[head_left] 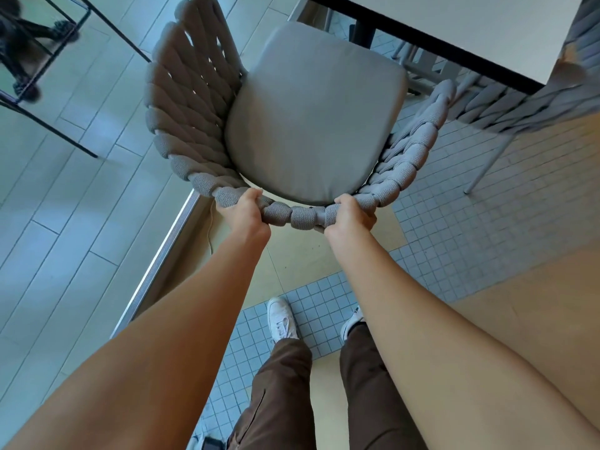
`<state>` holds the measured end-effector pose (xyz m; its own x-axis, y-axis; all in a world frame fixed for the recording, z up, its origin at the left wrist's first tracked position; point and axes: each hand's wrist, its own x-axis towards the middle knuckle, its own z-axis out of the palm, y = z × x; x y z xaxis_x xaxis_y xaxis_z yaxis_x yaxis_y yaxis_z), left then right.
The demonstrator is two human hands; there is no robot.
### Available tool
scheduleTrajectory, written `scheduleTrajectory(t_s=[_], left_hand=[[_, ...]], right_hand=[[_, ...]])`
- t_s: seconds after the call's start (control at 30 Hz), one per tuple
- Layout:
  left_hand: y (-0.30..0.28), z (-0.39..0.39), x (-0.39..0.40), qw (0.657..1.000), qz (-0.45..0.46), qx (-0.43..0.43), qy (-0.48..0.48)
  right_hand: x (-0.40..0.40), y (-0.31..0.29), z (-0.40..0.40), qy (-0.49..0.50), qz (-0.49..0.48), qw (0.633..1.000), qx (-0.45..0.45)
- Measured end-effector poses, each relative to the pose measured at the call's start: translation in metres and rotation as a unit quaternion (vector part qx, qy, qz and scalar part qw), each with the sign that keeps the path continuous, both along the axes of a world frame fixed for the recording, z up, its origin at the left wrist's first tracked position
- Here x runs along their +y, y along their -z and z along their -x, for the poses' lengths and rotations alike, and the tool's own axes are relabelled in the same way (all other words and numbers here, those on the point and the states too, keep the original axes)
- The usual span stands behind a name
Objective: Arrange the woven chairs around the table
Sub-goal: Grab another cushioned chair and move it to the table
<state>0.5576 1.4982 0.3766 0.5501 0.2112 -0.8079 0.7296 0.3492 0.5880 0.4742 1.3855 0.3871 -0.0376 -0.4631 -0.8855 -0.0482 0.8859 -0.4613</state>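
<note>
A grey woven chair [181,125] with a thick braided rim and a plain grey seat cushion [315,118] stands directly below me, its open front facing the table [470,30] at the top right. My left hand [245,211] grips the braided back rim on the left. My right hand [350,216] grips the same rim a little to the right. The table has a pale top and a dark edge. A second woven chair [506,105] sits at the right, partly under the table corner.
A glass wall with a metal floor track [162,254] runs along the left; beyond it are black metal frame legs [48,125]. My feet in white shoes [281,319] stand on small blue-grey tiles. Table and chair legs show under the table.
</note>
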Motion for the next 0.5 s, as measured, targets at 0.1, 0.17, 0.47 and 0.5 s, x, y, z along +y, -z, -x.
scheduleTrajectory(t_s=[0.1, 0.17, 0.47, 0.5], left_hand=[[-0.005, 0.003, 0.001, 1.000, -0.003, -0.019, 0.014], [-0.006, 0.005, 0.002, 0.999, -0.014, -0.035, 0.017], [-0.012, 0.058, 0.013, 0.710, -0.465, -0.246, 0.468], [-0.015, 0.063, 0.013, 0.669, -0.478, -0.267, 0.503]], right_hand=[[-0.003, -0.001, 0.003, -0.017, -0.001, 1.000, -0.005], [-0.002, -0.002, 0.005, -0.043, -0.006, 0.999, -0.010], [-0.024, -0.009, 0.059, -0.609, 0.029, 0.789, 0.076], [-0.028, -0.013, 0.063, -0.661, 0.042, 0.744, 0.086]])
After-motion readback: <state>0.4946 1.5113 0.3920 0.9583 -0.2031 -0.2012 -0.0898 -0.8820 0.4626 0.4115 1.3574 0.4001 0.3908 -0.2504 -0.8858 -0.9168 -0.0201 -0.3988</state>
